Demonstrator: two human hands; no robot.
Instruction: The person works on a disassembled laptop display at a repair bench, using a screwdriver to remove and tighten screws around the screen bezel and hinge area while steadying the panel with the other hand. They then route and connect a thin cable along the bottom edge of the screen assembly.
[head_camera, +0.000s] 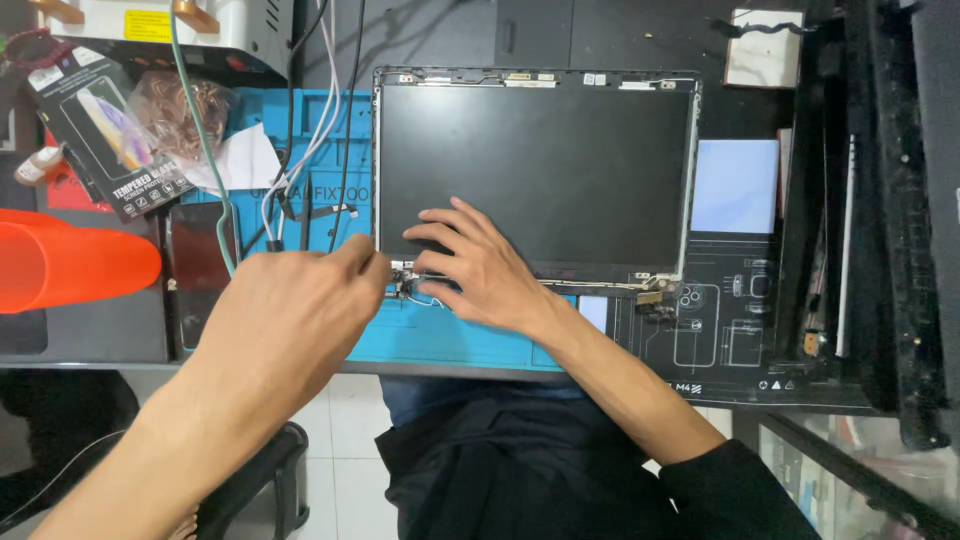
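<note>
The screen (535, 165) lies flat on the blue mat (470, 335), near the front edge of the desk (100, 335). The right hand (470, 270) rests open on the screen's front left corner, fingers spread. The left hand (290, 320) is pinched shut at the hinge (403, 268) on that corner, but what it pinches is too small to tell.
</note>
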